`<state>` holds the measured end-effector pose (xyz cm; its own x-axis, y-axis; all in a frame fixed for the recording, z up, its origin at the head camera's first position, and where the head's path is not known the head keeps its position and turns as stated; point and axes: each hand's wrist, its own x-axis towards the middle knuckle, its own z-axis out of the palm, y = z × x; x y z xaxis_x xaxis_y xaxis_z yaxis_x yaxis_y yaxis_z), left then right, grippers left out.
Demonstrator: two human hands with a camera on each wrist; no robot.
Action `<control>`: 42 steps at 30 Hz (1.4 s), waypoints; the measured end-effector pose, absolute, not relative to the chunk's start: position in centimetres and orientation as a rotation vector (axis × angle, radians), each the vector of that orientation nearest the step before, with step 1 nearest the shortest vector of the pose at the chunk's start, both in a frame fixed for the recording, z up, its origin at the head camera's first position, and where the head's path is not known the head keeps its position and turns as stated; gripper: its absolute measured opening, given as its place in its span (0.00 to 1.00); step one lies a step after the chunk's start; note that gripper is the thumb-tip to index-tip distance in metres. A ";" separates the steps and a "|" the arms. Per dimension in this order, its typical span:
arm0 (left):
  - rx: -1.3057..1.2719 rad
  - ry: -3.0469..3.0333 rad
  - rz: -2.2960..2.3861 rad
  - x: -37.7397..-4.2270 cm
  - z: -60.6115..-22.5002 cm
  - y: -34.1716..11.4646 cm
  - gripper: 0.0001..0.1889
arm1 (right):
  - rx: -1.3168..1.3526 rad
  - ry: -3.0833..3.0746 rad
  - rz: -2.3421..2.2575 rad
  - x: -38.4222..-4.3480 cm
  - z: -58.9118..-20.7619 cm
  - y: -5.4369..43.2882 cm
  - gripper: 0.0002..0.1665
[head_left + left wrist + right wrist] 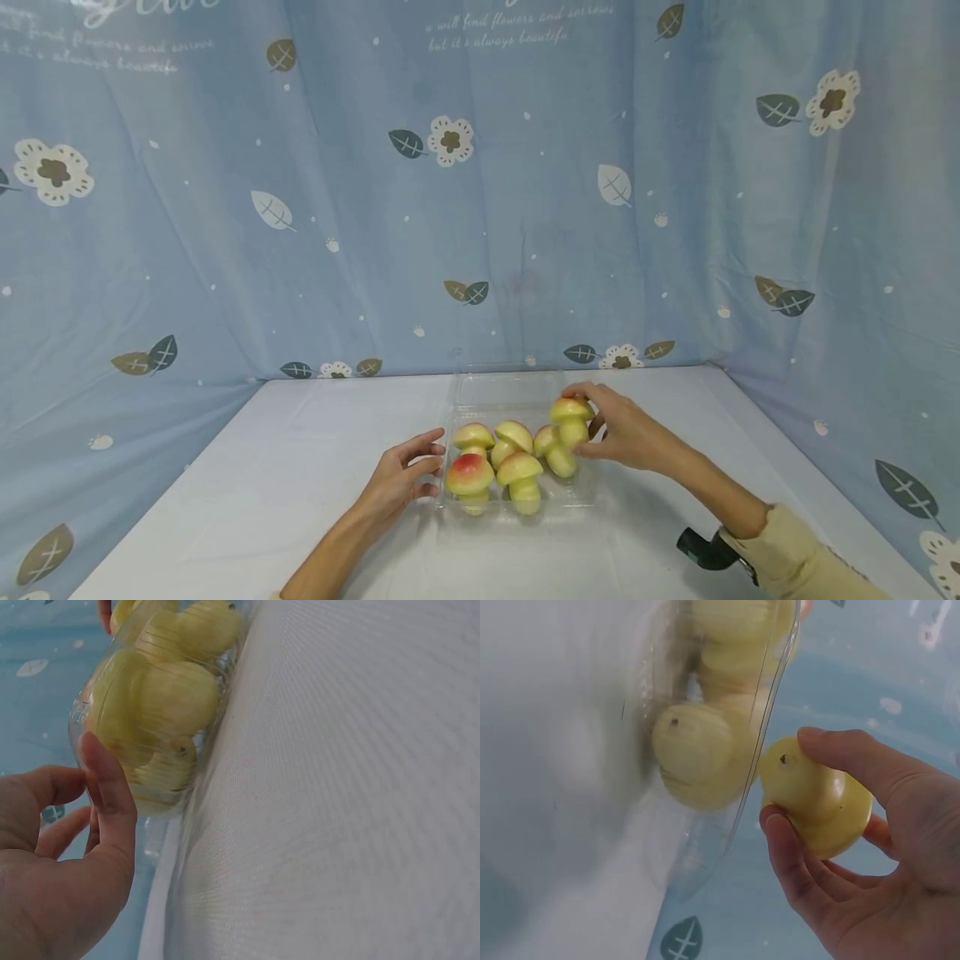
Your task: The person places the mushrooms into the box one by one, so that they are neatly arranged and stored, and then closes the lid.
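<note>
A clear plastic clamshell box (566,502) stands on the white table, holding several yellow mushroom-shaped pieces (469,473) with reddish tops. My right hand (626,429) grips another mushroom-shaped piece (573,431) between thumb and fingers, at the box's right rear. In the right wrist view this mushroom-shaped piece (817,799) shows a small dark spot on its stem end, beside the box wall. At the box's left side is my left hand (397,475), fingers extended. Its fingertips (105,761) lie against or very near the clear rim; exact contact is hard to tell.
The clear lid (510,388) lies folded back behind the box, near the curtain. A blue printed curtain (480,208) encloses the back and sides of the white table (300,450). A black device (705,550) sits by the right sleeve.
</note>
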<state>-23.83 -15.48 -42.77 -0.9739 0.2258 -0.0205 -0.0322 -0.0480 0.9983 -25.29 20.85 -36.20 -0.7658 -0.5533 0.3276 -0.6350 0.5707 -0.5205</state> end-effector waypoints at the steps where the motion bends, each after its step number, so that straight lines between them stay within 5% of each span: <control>1: 0.211 2.034 2.144 -23.8 -42.8 -15.5 0.30 | 1.019 -2.673 0.965 -25.2 -36.2 20.8 0.42; 28: 0.228 2.059 2.126 -23.8 -42.8 -15.7 0.30 | 1.124 -2.782 1.047 -22.9 -36.5 19.8 0.40; 42: 0.217 2.050 2.133 -23.7 -42.7 -15.5 0.30 | 1.119 -2.835 1.027 -23.0 -36.7 19.5 0.24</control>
<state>-23.69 -15.48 -42.65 -0.9741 0.2257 -0.0158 -0.0247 -0.0368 0.9990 -23.01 19.46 -36.68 -0.7556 -0.6363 0.1559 -0.5885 0.5548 -0.5881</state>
